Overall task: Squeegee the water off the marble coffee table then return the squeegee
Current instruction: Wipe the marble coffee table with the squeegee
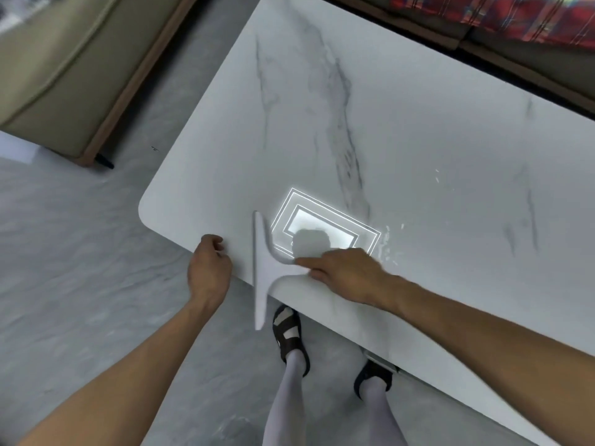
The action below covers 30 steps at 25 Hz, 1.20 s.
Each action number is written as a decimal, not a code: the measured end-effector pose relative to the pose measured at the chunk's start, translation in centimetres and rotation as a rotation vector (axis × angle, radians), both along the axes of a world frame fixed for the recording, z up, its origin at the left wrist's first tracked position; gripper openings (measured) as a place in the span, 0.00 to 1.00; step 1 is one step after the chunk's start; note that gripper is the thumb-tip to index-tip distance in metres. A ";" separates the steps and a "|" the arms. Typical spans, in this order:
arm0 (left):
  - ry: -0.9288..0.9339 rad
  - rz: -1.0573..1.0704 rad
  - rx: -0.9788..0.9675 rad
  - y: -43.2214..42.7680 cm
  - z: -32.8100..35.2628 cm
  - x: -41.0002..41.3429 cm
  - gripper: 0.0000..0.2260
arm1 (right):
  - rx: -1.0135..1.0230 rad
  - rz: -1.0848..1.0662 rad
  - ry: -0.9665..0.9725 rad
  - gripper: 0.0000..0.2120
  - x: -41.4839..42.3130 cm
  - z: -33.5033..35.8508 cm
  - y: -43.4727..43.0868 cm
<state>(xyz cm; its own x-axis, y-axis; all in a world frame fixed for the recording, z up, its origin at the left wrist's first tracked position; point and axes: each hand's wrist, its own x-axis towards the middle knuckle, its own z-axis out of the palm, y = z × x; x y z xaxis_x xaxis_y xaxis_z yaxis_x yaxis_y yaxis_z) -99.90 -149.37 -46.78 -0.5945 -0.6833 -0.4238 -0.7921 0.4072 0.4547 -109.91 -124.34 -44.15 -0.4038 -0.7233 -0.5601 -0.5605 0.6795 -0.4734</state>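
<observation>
A white squeegee [261,268] lies at the near edge of the marble coffee table [402,123], its long blade upright in the view and its lower end hanging past the table edge. My right hand [341,268] grips the squeegee's handle, index finger stretched along it. My left hand [209,268] hovers loosely curled at the table's edge to the left of the blade, holding nothing. Small water droplets [388,244] glint on the marble to the right of my right hand. A ceiling light's reflection [325,223] shines on the tabletop just behind the squeegee.
A beige sofa [64,75] stands to the left across a strip of grey floor [80,252]. Another seat with a red patterned cloth [499,14] runs along the table's far side. My feet in dark sandals [289,336] stand just under the near table edge.
</observation>
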 end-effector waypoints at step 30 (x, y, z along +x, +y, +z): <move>-0.044 0.118 -0.060 0.2 0.4 0.4 0.19 | -0.098 -0.103 -0.104 0.20 2.8 -2.1 -5.5</move>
